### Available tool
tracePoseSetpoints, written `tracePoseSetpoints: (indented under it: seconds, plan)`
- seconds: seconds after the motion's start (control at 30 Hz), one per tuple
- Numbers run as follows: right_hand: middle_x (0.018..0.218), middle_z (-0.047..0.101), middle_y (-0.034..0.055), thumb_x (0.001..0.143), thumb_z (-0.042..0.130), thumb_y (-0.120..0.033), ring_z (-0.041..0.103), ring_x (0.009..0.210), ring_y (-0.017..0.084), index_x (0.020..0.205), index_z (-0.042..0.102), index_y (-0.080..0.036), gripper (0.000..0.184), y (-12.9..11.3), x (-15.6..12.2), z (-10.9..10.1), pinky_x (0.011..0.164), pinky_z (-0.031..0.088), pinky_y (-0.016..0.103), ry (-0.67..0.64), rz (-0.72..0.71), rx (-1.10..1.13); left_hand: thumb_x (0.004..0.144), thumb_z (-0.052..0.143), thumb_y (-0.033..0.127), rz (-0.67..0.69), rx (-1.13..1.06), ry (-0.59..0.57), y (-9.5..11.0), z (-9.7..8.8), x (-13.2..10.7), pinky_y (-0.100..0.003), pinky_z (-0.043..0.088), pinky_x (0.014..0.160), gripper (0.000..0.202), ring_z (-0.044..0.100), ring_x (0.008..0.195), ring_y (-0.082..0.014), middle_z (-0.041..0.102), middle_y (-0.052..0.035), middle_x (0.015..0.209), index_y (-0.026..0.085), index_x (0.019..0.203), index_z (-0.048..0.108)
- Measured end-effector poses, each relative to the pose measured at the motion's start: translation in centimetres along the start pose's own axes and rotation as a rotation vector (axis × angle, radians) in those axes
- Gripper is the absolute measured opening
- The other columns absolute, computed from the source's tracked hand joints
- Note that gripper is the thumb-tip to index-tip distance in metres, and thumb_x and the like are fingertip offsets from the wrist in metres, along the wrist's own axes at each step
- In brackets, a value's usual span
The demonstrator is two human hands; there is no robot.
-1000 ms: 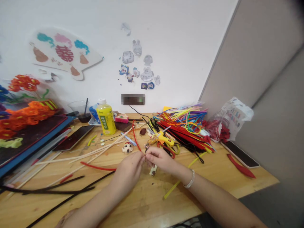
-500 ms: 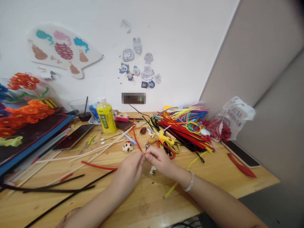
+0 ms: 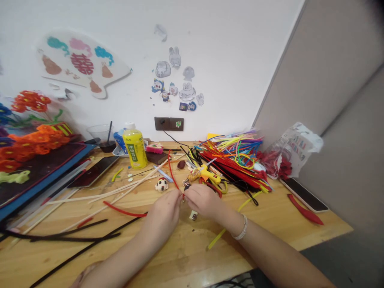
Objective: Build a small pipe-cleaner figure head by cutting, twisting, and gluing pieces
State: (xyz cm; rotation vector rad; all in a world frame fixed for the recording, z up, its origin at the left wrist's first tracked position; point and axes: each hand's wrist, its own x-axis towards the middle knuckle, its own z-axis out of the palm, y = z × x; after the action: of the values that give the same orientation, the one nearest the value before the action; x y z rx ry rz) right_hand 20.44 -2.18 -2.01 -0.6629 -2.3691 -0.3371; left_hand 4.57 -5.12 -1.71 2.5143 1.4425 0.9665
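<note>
A thin red pipe cleaner [image 3: 173, 173] rises from between my fingertips above the table's middle. My left hand [image 3: 165, 209] pinches it, and the fingers of my right hand [image 3: 205, 200] close on it just alongside. Another red length [image 3: 124, 210] runs out to the left from behind my left hand; whether it is the same piece I cannot tell. A small dark item sits by my right fingertips, too small to name. Just beyond lies a yellow glue gun [image 3: 208, 174]. A small white doll-like head [image 3: 161, 184] rests up from my left hand.
A heap of coloured pipe cleaners [image 3: 234, 160] lies at the back right. A yellow drink bottle [image 3: 136, 147] stands behind pale strips [image 3: 120, 188]. Black pipe cleaners [image 3: 75, 239] cross the left front. A phone [image 3: 304, 195] lies near the right edge, a tablet [image 3: 94, 172] at left.
My right hand has turned slightly, its knuckles rolling over and its fingers curling further at the red pipe cleaner. My left hand stays nearly in place.
</note>
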Motion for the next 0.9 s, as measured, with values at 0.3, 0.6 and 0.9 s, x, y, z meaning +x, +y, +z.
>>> tracePoseSetpoints:
  seconds: [0.3,0.6,0.9]
  plan:
    - [0.056,0.048,0.0013,0.088,0.031,-0.013,0.047,0.057,0.015,0.066,0.048,-0.018,0.029,-0.6,-0.4,0.7,0.053,0.031,0.028,0.081,-0.002,-0.199,0.086,0.031,0.019,-0.016,-0.004,-0.023,0.2,0.0,-0.2,-0.026,0.044,0.054,0.023,0.056,0.057,-0.0166,0.058,-0.0035,0.063,0.019,0.069,0.046]
    - [0.063,0.058,0.0032,0.089,0.04,-0.024,0.051,0.062,0.015,0.075,0.055,-0.016,0.023,0.7,-0.1,-0.9,0.057,0.037,0.026,-0.038,0.109,0.012,0.086,0.032,0.023,-0.014,-0.036,0.044,-0.2,-0.1,0.2,-0.027,0.046,0.055,0.024,0.057,0.057,-0.0171,0.058,-0.0035,0.062,0.019,0.07,0.049]
    - [0.097,0.062,0.0066,0.07,0.066,-0.011,0.051,0.097,0.018,0.097,0.061,-0.015,0.028,2.4,-1.0,-2.1,0.088,0.038,0.03,-0.596,-0.018,0.42,0.086,0.034,0.025,-0.021,-0.023,0.102,-2.3,-0.5,1.0,-0.029,0.051,0.066,0.028,0.066,0.074,-0.0185,0.071,-0.0071,0.086,0.018,0.091,0.06]
